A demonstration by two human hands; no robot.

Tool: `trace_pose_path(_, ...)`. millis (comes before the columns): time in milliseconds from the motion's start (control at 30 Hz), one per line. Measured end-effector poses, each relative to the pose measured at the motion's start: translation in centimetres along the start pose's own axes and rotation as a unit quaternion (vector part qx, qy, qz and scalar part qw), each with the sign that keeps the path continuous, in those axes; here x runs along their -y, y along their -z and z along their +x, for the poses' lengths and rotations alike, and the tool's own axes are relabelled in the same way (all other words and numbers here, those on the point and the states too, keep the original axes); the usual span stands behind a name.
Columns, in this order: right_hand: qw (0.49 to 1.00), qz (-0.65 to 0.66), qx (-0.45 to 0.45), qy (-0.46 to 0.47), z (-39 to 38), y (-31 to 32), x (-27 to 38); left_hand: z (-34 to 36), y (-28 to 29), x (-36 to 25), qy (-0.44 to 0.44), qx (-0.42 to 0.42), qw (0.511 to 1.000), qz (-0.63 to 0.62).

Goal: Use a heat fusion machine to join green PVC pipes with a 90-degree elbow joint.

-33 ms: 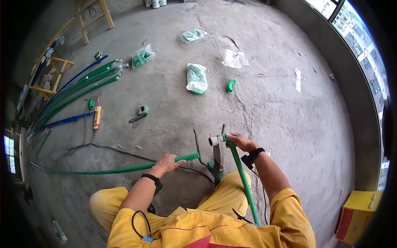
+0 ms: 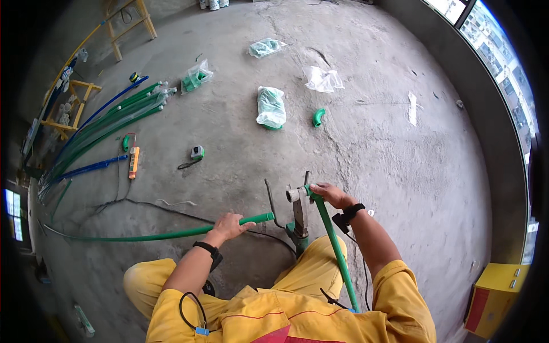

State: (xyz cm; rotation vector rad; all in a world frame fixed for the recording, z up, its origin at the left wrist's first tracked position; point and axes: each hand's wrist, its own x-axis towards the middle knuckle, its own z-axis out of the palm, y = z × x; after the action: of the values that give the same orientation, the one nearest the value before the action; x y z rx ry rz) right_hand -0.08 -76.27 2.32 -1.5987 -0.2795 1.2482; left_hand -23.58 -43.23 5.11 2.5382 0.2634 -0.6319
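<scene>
My left hand (image 2: 227,226) is closed round a long green plastic pipe (image 2: 154,236), whose near end points right at the pipe welding machine. A second green pipe (image 2: 337,251) slants from the machine down over my right thigh. My right hand (image 2: 331,196) grips the green fitting (image 2: 314,197) at that pipe's upper end, with the fingers partly hiding it. That fitting sits against the pale round die of the pipe welding machine (image 2: 300,217), which stands between my knees. The left pipe's end is apart from the die.
A tape measure (image 2: 197,152), a green elbow (image 2: 318,118) and bagged fittings (image 2: 270,107) lie on the concrete floor. Green pipes (image 2: 108,126) are bundled at left near an orange-yellow power strip (image 2: 134,162). A black cable (image 2: 171,212) crosses to the machine. A yellow box (image 2: 496,297) stands right.
</scene>
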Motion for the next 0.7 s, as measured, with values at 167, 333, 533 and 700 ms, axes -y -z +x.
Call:
trace_pose_path(167, 0.988, -0.145, -0.033, 0.036, 3.8, -0.4, 2.3, -3.4, 3.0, -2.8, -0.006, 0.013, 0.999, 0.029)
trace_pose_path(333, 0.99, -0.131, -0.058, -0.007, 9.3, 0.4, 3.7, -6.7, 1.4, -5.5, 0.015, 0.024, 0.999, 0.014)
trace_pose_path(533, 0.964, -0.248, -0.087, -0.038, 13.7, -0.3, 4.6, -5.0, -2.7, -8.2, -0.037, 0.043, 0.998, -0.01)
trace_pose_path(700, 0.982, -0.177, -0.051, -0.031, 14.6, 1.5, 2.8, -0.1, -3.7, -11.9, -0.15, 0.029, 0.987, -0.055)
